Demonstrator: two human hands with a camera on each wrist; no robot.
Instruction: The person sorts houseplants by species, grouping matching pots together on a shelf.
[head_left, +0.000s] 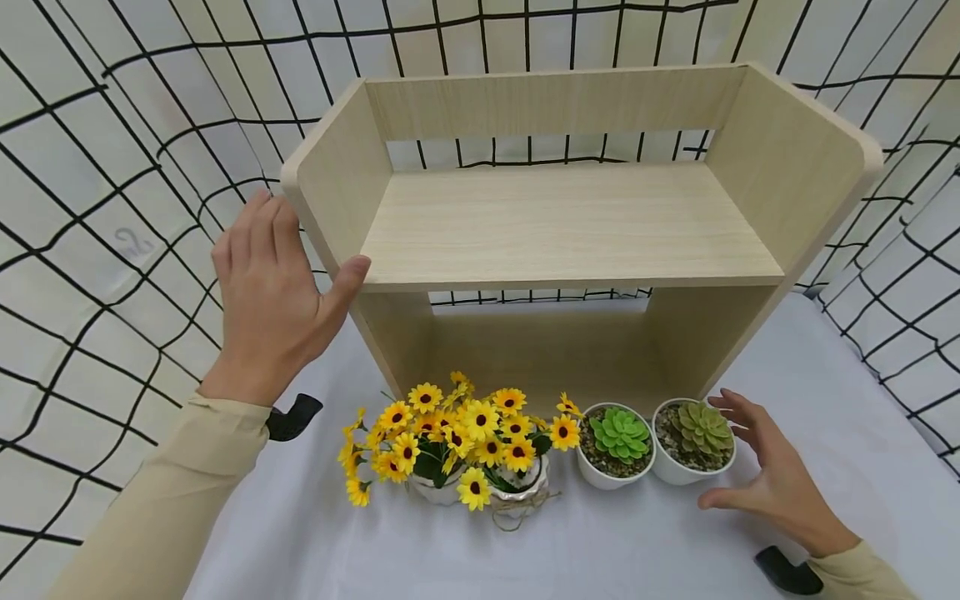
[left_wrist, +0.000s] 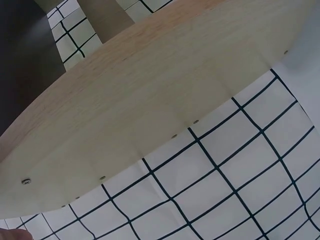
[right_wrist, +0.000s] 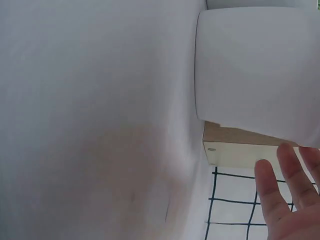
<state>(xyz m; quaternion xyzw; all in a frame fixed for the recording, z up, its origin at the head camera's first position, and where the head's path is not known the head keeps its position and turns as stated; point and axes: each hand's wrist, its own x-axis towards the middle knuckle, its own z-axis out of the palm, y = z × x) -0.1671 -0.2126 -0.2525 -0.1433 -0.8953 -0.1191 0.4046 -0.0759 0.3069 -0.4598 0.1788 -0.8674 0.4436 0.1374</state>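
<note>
A two-tier light wooden shelf (head_left: 570,225) stands upright on a white cloth. My left hand (head_left: 273,292) is beside its left side panel (head_left: 337,183), fingers extended along the outside and thumb at the front edge. In the left wrist view the panel's outer face (left_wrist: 150,120) fills much of the picture, with a fingertip at the lower left corner. My right hand (head_left: 780,475) spreads its fingers and thumb beside a white pot with a dull green succulent (head_left: 701,433). The right wrist view shows extended fingers (right_wrist: 270,190) close to the pot's white wall (right_wrist: 255,65).
Left of that pot is a bright green succulent (head_left: 621,435) in a similar white pot. Two white pots of yellow flowers (head_left: 480,421) stand farther left, before the lower compartment (head_left: 540,342). Black-lined white walls (head_left: 97,250) surround the white cloth (head_left: 600,542).
</note>
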